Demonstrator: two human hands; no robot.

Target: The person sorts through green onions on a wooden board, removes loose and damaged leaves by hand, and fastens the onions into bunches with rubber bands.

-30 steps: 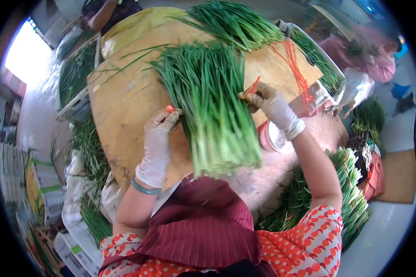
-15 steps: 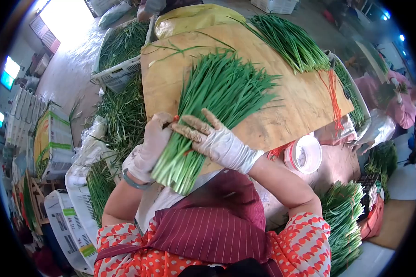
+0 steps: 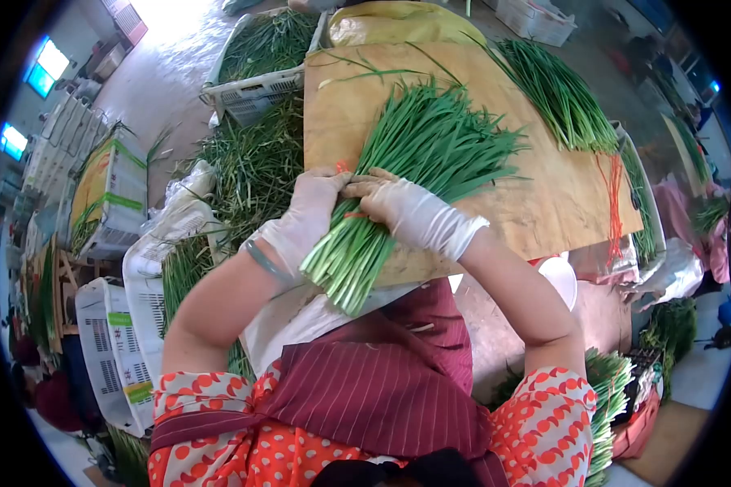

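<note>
A: Where is the work lying?

B: On the wooden board (image 3: 560, 195), at the side near the person. The bunch of green leaves (image 3: 443, 146) lies aslant there, tips pointing away, pale stem ends towards the apron (image 3: 365, 394).

A: And the hands, how do they stand?

B: Both are gloved. The right hand (image 3: 418, 207) lies across the bunch with fingers half bent; what is under them, I cannot tell. The left hand (image 3: 310, 209) is closed at the bunch's left edge and, it seems, pinches a red end (image 3: 342, 166).

A: What would you advise for this step?

B: In my judgement, the right palm should press evenly, so the stems stay parallel but the leaves are not bruised. The left fingers should pull the end firmly, without jerking.

A: And the smallest thing?

B: The red band (image 3: 354, 214) across the stems. I would keep it flat and level; too tight, it could cut them.
</note>
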